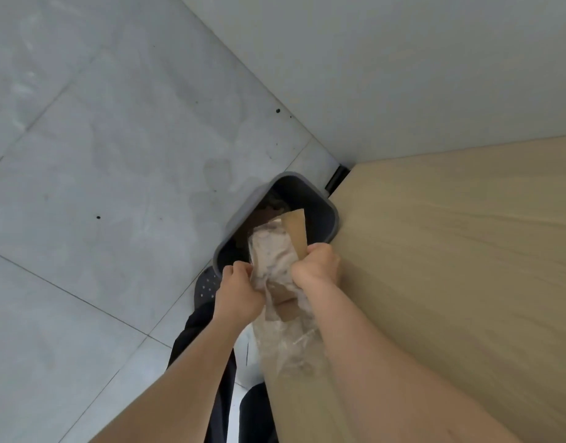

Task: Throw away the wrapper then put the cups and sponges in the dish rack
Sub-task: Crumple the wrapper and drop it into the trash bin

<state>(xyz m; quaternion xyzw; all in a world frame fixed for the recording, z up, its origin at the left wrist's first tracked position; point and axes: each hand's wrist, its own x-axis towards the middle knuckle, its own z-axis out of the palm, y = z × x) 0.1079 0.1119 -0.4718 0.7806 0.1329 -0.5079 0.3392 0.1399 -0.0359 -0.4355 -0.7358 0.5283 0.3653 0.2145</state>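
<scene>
While the pale grey tiled floor point(99, 148) fills the left of the frame and the light wood-grain counter point(466, 251) fills the right, the step in hand looks like binning the wrapper, so everything turns on the narrow gap between them at centre. The dark grey plastic bin point(233, 231) stands on the floor there, tucked against the counter's edge, its open mouth showing some rubbish already inside.

Above that mouth hangs the crumpled clear plastic wrapper with its brown card insert point(275, 260), its upper end over the opening and its tail trailing back toward the person.

Both hands are clenched on it: the left hand point(240, 292) fisted on its left edge, the right hand point(316, 266) gripping the right edge and the card.

To do this well, push the bundle down past the rim before letting go, since the light film could spring open and catch on the edge. Release the card end first. No cups, sponges or dish rack are in view.
</scene>
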